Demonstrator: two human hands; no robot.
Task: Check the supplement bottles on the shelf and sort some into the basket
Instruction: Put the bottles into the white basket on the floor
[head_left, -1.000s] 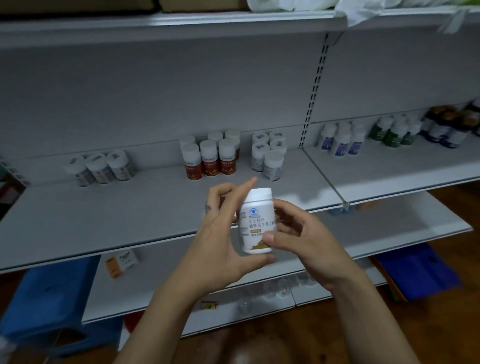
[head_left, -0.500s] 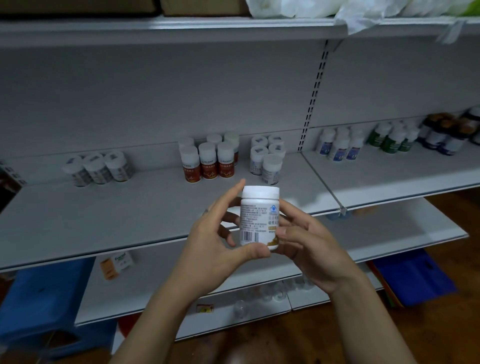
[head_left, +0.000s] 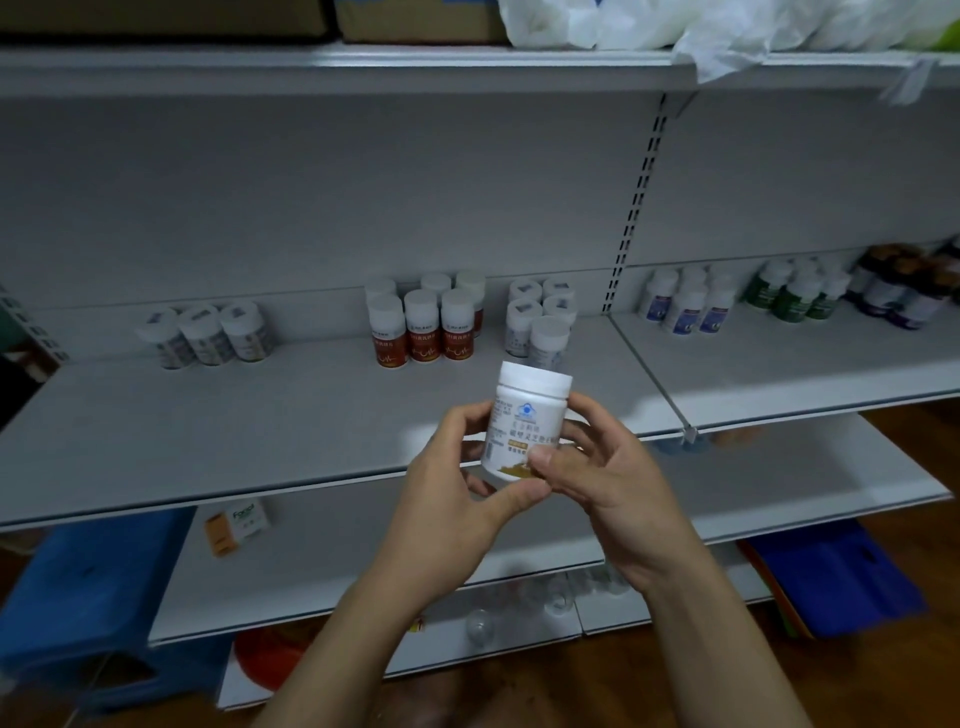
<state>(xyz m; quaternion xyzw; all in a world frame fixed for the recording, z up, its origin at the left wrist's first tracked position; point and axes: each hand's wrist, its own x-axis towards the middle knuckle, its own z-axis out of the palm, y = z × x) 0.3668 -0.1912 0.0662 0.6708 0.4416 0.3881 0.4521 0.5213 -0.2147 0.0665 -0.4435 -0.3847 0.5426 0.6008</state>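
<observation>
- Holding a white bottle upright in front of the middle shelf, both hands are clamped on it; it is raised clear of the shelf board.
- The left hand grips the bottle from the left, its thumb under the bottom edge and its fingers curled round the far side.
- The right hand pinches the bottle from the right, its thumb pressed on the lower front of the label and its fingers curled behind.
- The bottle has a white screw cap and a white label with a blue emblem, dark print and a gold patch at the bottom. The label faces the camera; the print is too blurred to read.
- Standing at the back of the middle shelf, from left to right: three white-capped bottles, a cluster of red-labelled bottles and a cluster of pale-labelled bottles directly behind the held bottle.
- On the next shelf bay to the right stand blue-labelled bottles, green bottles and dark bottles.
- An orange and white box lies on the lower shelf, left of the left hand.
- White plastic bags and a cardboard box sit on the top shelf.
- A blue plastic item stands on the floor at lower left; what it is cannot be told.
</observation>
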